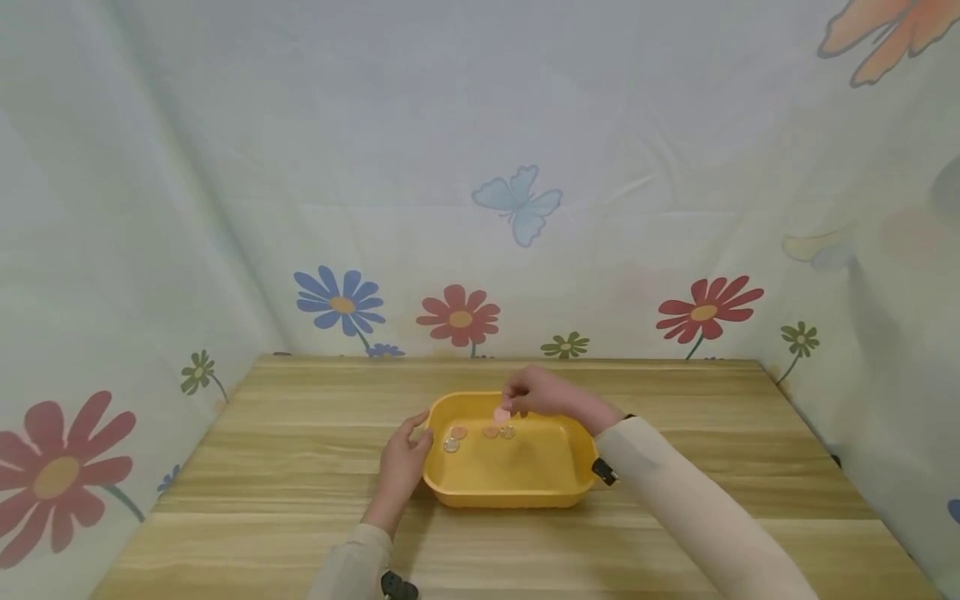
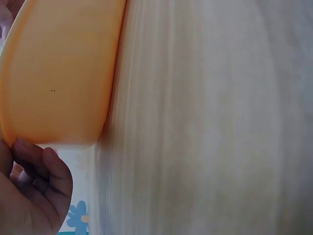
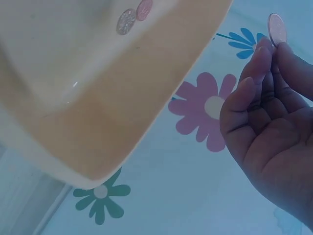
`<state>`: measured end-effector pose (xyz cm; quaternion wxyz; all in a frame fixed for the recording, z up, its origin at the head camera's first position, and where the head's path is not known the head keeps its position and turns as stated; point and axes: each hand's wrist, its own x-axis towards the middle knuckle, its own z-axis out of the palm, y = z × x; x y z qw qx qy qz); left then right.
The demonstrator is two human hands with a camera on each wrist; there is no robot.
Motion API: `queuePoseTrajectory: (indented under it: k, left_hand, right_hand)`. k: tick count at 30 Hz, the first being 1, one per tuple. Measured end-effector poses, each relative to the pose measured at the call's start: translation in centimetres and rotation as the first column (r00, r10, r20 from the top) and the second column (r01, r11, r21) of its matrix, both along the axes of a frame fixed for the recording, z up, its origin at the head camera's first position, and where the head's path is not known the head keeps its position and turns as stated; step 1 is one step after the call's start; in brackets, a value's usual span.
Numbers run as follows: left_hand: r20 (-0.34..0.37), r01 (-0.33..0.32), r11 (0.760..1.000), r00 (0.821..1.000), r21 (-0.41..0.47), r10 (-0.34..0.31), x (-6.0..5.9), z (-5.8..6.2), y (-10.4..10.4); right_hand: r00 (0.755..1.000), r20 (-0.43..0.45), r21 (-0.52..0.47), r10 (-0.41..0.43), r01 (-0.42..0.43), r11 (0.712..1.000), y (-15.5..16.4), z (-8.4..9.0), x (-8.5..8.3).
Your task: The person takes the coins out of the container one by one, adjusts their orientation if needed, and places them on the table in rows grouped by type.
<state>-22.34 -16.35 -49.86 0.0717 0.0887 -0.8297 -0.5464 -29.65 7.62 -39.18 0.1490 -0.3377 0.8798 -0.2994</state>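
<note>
The right hand point(image 1: 542, 393) pinches a small copper coin point(image 3: 277, 28) over the yellow plastic tub point(image 1: 570, 454); the relaxed left hand point(image 1: 403, 463) steadies its rim. A loose pinch could let the coin bounce out.

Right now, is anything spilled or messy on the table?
No, nothing stands out. Four coins lie inside the yellow tub, none on the table. The right hand pinches one more coin, and the left hand touches the tub's side.

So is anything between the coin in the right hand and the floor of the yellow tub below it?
Nothing visible. The right hand pinches the coin over the open tub; four coins lie apart on its floor.
</note>
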Motion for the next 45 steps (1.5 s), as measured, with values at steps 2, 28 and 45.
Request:
queuePoseTrajectory:
  k: [2,28,45]
  left_hand:
    - [-0.003,0.000,1.000,1.000,0.000,0.000,0.0,0.0,0.0]
    - [0.006,-0.001,1.000,1.000,-0.003,0.001,-0.1,0.0,0.0]
    - [0.015,0.005,1.000,1.000,0.022,-0.005,-0.1,-0.3,-0.1]
  right_hand:
    - [1.000,0.006,-0.011,-0.004,0.005,1.000,0.5,-0.1,0.1]
    - [0.989,0.046,-0.048,-0.138,0.140,0.989,6.7,-2.2,2.4]
    - [0.966,0.103,-0.086,-0.239,0.248,0.965,11.8,-3.3,3.1]
